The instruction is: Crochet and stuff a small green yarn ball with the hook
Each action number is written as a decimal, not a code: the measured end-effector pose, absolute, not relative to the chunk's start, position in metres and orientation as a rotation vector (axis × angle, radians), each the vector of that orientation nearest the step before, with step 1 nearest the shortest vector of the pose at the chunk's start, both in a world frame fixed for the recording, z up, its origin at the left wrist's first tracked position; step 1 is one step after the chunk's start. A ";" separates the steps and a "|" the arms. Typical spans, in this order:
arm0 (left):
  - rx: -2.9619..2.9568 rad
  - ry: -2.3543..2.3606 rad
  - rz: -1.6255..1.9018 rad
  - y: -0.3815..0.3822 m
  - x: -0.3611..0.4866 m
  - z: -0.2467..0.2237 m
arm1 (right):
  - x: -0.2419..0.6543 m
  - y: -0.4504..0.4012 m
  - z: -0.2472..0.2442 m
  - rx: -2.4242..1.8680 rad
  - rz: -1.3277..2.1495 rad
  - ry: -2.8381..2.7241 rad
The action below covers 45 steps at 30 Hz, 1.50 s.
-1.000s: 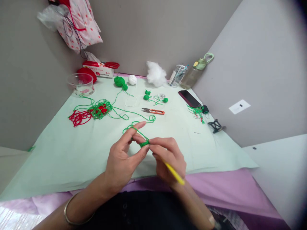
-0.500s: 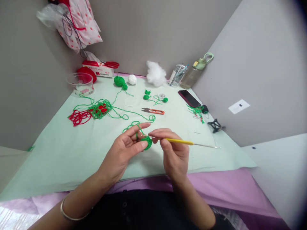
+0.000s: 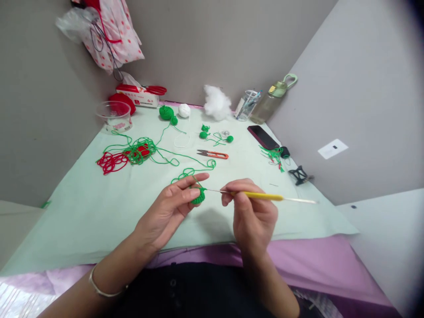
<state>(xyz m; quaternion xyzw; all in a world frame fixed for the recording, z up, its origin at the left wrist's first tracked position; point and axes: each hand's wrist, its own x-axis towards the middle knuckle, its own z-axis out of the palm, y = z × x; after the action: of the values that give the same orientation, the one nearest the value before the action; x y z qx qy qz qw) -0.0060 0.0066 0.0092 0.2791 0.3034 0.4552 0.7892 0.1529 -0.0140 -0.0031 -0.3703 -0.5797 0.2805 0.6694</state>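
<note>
My left hand (image 3: 177, 198) pinches a small green crochet piece (image 3: 199, 197) between thumb and fingers, with green yarn (image 3: 190, 171) running over its raised index finger. My right hand (image 3: 253, 210) is closed around the yellow handle of a double-ended crochet hook (image 3: 261, 195), held level like a pencil. The hook's thin left shaft reaches to the top edge of the crochet piece, where a loop seems to sit on its tip. The other metal end points to the right, slightly blurred. Loose green yarn lies on the cloth just beyond my left hand.
Orange thread snips (image 3: 212, 154) lie beyond my hands. Tangled red yarn (image 3: 112, 162) and green yarn spread at left, near a clear tub (image 3: 114, 117). Farther back are white stuffing (image 3: 217, 103), a green yarn ball (image 3: 166, 112) and a bottle (image 3: 273, 101). A phone (image 3: 263, 137) lies at right.
My right hand has moved to the right with the hook, baring more of its thin shaft. The left thumb and crochet piece have shifted slightly left, and the piece has turned a little.
</note>
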 end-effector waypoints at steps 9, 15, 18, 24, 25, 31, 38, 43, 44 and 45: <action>0.944 0.725 1.071 -0.003 -0.005 0.002 | 0.151 -0.008 -0.007 -0.830 0.935 -1.152; 1.011 0.740 1.057 -0.003 -0.013 0.005 | 0.154 -0.005 -0.002 -0.808 1.075 -1.050; 1.033 0.741 1.065 -0.004 -0.014 0.005 | 0.155 -0.007 -0.001 -0.790 1.075 -1.073; 1.060 0.784 1.071 -0.004 -0.016 0.004 | 0.157 -0.012 -0.003 -0.763 1.006 -1.193; 1.076 0.793 1.072 -0.003 -0.016 0.004 | 0.157 -0.012 -0.003 -0.767 0.981 -1.210; 1.252 0.896 1.098 -0.002 -0.017 0.005 | 0.156 -0.017 0.000 -0.804 0.822 -1.340; 1.478 1.023 1.228 -0.007 -0.013 0.010 | 0.156 -0.021 -0.003 -0.822 0.254 -1.804; 1.014 0.833 1.076 -0.008 -0.008 0.011 | 0.148 -0.024 -0.016 -0.890 -0.187 -1.790; 0.887 0.759 1.013 -0.006 -0.008 0.011 | 0.148 -0.024 -0.016 -0.884 -0.122 -1.745; 0.787 0.695 0.967 -0.004 -0.009 0.012 | 0.148 -0.023 -0.014 -0.881 -0.011 -1.687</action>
<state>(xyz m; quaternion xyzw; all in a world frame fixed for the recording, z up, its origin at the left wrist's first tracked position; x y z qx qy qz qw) -0.0087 -0.0043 0.0123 0.3611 0.3188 0.4433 0.7559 0.1481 -0.0234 -0.0139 -0.3771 -0.7217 -0.0048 0.5805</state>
